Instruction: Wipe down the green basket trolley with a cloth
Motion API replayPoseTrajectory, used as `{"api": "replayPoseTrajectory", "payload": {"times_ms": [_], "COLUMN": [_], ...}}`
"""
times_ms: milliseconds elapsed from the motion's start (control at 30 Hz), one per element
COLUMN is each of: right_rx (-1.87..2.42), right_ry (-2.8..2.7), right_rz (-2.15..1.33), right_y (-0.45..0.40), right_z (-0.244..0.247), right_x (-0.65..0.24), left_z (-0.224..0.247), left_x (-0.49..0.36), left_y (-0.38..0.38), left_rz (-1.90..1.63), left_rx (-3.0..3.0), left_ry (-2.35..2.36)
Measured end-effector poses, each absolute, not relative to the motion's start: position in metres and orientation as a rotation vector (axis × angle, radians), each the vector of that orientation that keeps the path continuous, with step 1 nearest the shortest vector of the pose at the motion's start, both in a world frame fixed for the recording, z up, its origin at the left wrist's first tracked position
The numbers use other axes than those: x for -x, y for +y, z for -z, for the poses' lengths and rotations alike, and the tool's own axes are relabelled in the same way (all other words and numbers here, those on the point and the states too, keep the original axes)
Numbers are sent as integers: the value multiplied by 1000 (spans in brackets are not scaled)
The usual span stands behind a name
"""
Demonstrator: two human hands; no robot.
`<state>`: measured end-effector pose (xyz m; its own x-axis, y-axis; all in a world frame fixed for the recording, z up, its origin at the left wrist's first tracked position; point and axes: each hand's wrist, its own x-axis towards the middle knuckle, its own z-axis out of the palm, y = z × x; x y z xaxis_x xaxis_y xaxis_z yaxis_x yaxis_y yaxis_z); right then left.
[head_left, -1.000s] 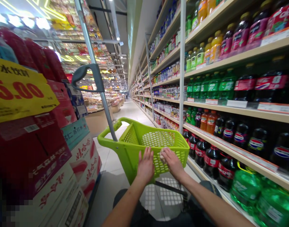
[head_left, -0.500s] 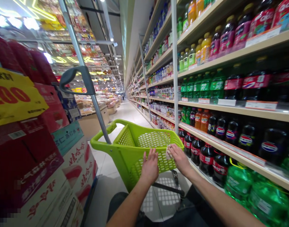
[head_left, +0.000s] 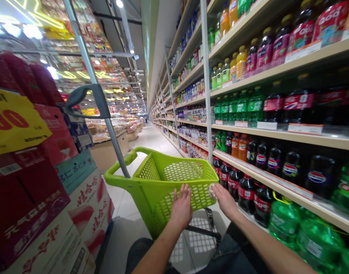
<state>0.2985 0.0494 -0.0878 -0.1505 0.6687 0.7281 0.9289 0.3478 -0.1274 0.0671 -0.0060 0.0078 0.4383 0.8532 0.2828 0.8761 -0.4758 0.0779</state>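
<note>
A green plastic shopping cart (head_left: 147, 194) with a perforated basket is right in front of me. My left hand (head_left: 181, 207) lies against the near side of its basket, fingers stretched out and nothing in them. At the basket's right end, my right hand (head_left: 223, 198) presses a crumpled white wipe (head_left: 212, 191) under its fingers. Most of the wipe is hidden by the hand, so I cannot tell whether it is cloth or paper. A grey pole with a hooked handle (head_left: 101, 101) rises at the cart's left end.
Shelves of soda bottles (head_left: 290, 165) line the right side, with large green bottles (head_left: 319, 238) low down near my right arm. Stacked drink cartons (head_left: 28, 190) with a yellow price sign (head_left: 17, 121) stand close on the left. A tiled aisle (head_left: 151, 137) runs ahead.
My right hand with the wipe has slid right and slightly down to the basket's end. My left hand stays against the side. The view has shifted a little.
</note>
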Motion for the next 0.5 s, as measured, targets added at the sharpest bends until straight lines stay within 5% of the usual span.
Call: {"api": "replayPoseTrajectory", "payload": {"times_ms": [133,333,500], "right_rx": [1213,926,1027], "right_ry": [-2004,-1987,-1882], "right_rz": [203,-15,143], "right_y": [27,0,-7], "right_z": [94,44,41], "right_x": [-274,-224,-204], "left_z": [-4,8,-5], "left_x": [-73,-94,-102], "left_y": [-4,4,-3], "left_rz": [726,2358,3006], "left_rx": [2702,2769,2459], "left_ry": [-1836,-2406,-2496]}}
